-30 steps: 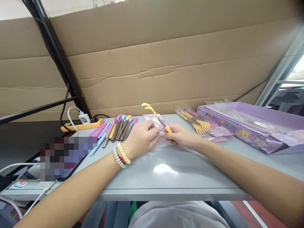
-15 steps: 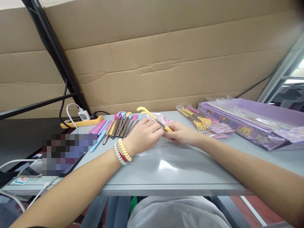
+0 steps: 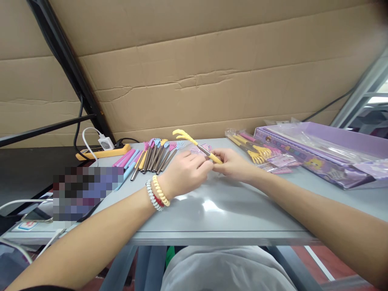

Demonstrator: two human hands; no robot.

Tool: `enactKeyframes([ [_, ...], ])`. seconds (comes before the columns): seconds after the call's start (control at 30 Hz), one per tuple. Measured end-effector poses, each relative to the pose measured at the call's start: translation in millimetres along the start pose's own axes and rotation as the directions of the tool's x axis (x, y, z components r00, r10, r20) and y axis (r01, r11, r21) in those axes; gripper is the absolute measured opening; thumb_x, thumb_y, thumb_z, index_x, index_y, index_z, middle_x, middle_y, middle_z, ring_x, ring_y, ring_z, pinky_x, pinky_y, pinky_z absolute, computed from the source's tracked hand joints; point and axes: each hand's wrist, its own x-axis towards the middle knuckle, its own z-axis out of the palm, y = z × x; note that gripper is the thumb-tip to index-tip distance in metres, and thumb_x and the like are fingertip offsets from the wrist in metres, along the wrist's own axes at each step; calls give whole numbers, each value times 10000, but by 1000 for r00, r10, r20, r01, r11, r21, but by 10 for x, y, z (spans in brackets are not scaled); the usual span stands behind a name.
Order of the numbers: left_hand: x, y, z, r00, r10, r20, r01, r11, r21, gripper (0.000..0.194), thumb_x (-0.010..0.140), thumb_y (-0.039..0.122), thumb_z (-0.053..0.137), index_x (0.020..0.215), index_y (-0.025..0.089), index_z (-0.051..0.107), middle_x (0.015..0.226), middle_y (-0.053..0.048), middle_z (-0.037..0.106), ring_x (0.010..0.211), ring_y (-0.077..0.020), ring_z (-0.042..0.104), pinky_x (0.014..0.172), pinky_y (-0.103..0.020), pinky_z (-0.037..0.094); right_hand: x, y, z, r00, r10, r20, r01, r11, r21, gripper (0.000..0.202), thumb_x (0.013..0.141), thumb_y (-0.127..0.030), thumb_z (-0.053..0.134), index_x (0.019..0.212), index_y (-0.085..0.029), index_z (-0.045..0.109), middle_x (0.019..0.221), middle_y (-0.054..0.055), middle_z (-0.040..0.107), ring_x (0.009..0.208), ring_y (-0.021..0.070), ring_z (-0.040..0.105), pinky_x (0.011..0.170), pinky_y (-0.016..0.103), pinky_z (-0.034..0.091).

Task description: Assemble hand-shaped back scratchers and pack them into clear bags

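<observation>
A yellow hand-shaped scratcher (image 3: pixel 187 137) with a metal shaft and yellow handle is held up at a slant between both hands. The fingers of my left hand (image 3: pixel 189 171) are closed around its shaft. My right hand (image 3: pixel 235 163) pinches the yellow handle end. Behind my left hand, partly hidden, a clear package with pink print (image 3: pixel 203 148) lies on the table. To the left is a row of scratcher heads on metal shafts (image 3: pixel 155 157) in pink, blue and yellow. Pink and blue handle tubes (image 3: pixel 129 158) lie beside them.
Packaged yellow and pink scratchers (image 3: pixel 257 153) lie at the right, beside a purple box (image 3: pixel 315 163) holding clear bags. At the left are a yellow power strip (image 3: pixel 118 152), a white charger (image 3: pixel 106 142), cables and a blurred-out screen (image 3: pixel 87 194). Cardboard (image 3: pixel 212 72) stands behind the table.
The yellow handle now shows more between my hands, and the scratcher sits slightly farther out of my left hand. The whole view has shifted slightly.
</observation>
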Motion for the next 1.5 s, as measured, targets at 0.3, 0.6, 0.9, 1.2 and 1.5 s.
enactKeyframes([
  [0.3,17,-58,-64,995,78,63,-73,994,-79,361,754,270,513,1092,144,527,1142,-128,584,1079,-272,512,873,-405,398,-12,-38,-11,993,86,86,-107,951,291,193,684,-294,601,632,-189,448,486,-94,274,426,46,218,404,214,161],
  [0.6,-6,-110,-5,997,1,80,2,999,-32,342,773,301,539,1070,131,525,1005,-104,616,980,-243,553,913,-420,357,-23,-57,-10,990,43,133,-75,967,242,179,702,-326,624,691,-173,531,519,-87,297,437,44,240,407,211,186],
  [0.9,-19,-79,4,989,-96,113,99,995,-21,285,791,325,508,1005,145,561,912,-79,584,767,-185,550,658,-314,417,-7,-52,21,999,32,2,-32,989,141,200,703,-341,632,727,-160,550,542,-69,434,436,39,316,431,206,241],
  [1.2,-20,-81,-6,987,-104,122,116,989,-96,376,737,346,555,1064,160,550,926,-71,556,773,-183,536,667,-318,451,-31,-90,38,991,94,96,-122,927,354,238,625,-210,677,801,-183,518,478,-85,450,414,63,418,381,186,263],
  [1.5,-25,-65,1,984,-111,141,131,981,-143,374,746,307,562,1089,161,538,969,-76,555,840,-187,544,706,-317,463,-21,-73,16,995,78,63,-95,933,348,294,595,-249,729,804,-173,536,510,-107,403,388,23,311,393,196,239],
])
